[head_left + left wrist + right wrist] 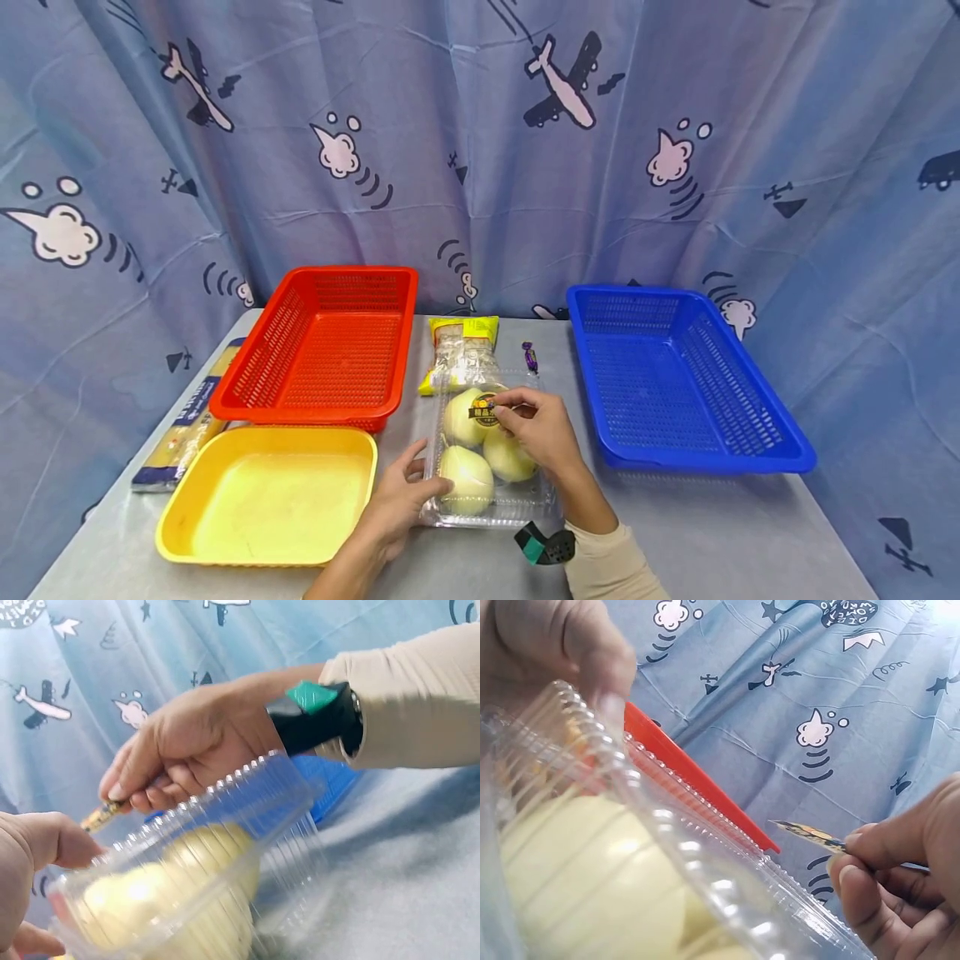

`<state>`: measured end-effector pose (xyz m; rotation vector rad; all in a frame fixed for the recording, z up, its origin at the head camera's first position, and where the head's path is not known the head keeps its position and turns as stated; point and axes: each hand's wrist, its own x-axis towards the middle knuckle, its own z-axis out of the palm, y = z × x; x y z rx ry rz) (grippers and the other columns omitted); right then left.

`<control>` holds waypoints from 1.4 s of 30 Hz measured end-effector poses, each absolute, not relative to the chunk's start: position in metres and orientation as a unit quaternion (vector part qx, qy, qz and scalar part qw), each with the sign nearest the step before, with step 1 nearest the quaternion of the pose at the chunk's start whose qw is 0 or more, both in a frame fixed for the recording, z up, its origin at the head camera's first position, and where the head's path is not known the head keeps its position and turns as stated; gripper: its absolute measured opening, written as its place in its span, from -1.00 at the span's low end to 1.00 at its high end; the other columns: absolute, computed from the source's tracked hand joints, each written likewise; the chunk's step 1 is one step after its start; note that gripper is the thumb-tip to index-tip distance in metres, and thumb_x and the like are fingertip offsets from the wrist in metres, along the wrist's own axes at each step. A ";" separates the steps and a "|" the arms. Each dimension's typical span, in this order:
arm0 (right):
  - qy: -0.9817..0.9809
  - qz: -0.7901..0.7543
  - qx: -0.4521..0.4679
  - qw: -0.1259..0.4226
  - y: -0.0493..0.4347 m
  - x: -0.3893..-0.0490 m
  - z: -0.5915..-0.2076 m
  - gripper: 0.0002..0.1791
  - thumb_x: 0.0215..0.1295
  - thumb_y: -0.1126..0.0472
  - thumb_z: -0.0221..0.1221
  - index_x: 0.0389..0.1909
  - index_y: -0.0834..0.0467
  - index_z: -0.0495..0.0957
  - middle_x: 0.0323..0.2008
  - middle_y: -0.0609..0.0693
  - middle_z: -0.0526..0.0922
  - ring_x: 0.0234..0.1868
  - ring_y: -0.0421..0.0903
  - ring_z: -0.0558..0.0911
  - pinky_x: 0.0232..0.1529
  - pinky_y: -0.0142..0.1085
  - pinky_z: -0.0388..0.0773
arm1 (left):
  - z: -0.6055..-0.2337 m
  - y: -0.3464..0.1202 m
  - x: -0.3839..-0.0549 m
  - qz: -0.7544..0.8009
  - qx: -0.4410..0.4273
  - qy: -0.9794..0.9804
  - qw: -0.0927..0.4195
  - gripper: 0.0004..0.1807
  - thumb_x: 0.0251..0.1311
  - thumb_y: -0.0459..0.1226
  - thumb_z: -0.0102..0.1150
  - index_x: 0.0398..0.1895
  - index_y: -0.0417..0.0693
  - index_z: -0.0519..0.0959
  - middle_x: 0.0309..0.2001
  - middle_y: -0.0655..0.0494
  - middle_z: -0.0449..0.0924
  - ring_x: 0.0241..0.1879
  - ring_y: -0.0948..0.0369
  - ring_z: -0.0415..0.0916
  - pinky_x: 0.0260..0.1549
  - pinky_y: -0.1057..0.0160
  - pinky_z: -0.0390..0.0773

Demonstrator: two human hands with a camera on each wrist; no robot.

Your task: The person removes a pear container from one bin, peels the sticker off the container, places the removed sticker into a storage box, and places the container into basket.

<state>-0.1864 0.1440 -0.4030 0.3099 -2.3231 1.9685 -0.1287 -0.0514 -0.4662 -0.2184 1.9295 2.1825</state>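
Note:
A clear plastic clamshell box (495, 512) with pale yellow-green pears (467, 479) inside lies on the table in the head view. My left hand (401, 500) grips its left edge, the thumb on the lid; in the left wrist view that hand (37, 862) shows only in part. Above the lid, my right hand (542, 429) pinches a black and orange label sticker (486, 410) between thumb and fingers. In the right wrist view the sticker (810, 836) is tilted and stands apart from the lid. Part of the pears is hidden under the right hand.
A red basket (408, 350) and a yellow tray (176, 533) stand on the left, a blue basket (600, 425) on the right. Behind the box lie a yellow snack bag (461, 342) and a purple-wrapped candy (530, 357). A long package (183, 429) lies at the far left edge.

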 end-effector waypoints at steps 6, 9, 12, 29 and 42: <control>-0.745 0.659 0.094 0.040 0.145 -0.187 -0.406 -0.90 0.15 0.56 0.21 -0.30 0.48 0.63 -0.41 0.23 0.65 -0.55 -0.09 0.53 -0.54 -0.32 0.51 | -0.451 -0.058 -0.123 0.725 -0.068 0.680 0.086 -0.05 -0.05 -0.42 0.32 0.47 -0.21 0.11 0.21 -0.29 0.26 -0.05 0.00 0.38 -0.50 0.28 0.46; -0.746 0.658 0.091 0.034 0.146 -0.187 -0.406 -0.90 0.16 0.56 0.21 -0.30 0.48 0.63 -0.40 0.24 0.65 -0.55 -0.10 0.53 -0.53 -0.36 0.50 | -0.446 -0.063 -0.121 0.730 -0.058 0.676 0.082 -0.06 -0.04 -0.43 0.32 0.47 -0.19 0.11 0.23 -0.30 0.26 -0.03 -0.02 0.40 -0.45 0.21 0.53; -0.746 0.659 0.089 0.028 0.147 -0.190 -0.410 -0.89 0.15 0.58 0.20 -0.29 0.50 0.62 -0.38 0.28 0.65 -0.54 -0.11 0.54 -0.51 -0.38 0.50 | -0.441 -0.068 -0.118 0.731 -0.048 0.676 0.076 -0.08 0.00 -0.42 0.32 0.47 -0.16 0.12 0.26 -0.31 0.24 0.02 -0.06 0.38 -0.31 0.04 0.57; -0.738 0.667 0.101 0.034 0.147 -0.201 -0.428 -0.90 0.15 0.55 0.22 -0.30 0.44 0.65 -0.38 0.21 0.65 -0.55 -0.13 0.54 -0.52 -0.37 0.52 | -0.418 -0.090 -0.110 0.747 -0.010 0.664 0.037 -0.10 0.00 -0.49 0.32 0.46 -0.01 0.19 0.25 -0.18 0.29 0.05 -0.08 0.33 -0.17 -0.01 0.57; -0.746 0.658 0.096 0.036 0.148 -0.205 -0.436 -0.89 0.13 0.54 0.25 -0.33 0.38 0.67 -0.42 0.15 0.65 -0.56 -0.10 0.54 -0.54 -0.37 0.50 | -0.411 -0.116 -0.100 0.720 0.023 0.693 0.006 -0.10 0.04 -0.46 0.34 0.47 -0.05 0.15 0.26 -0.10 0.32 0.12 -0.07 0.34 -0.10 0.19 0.55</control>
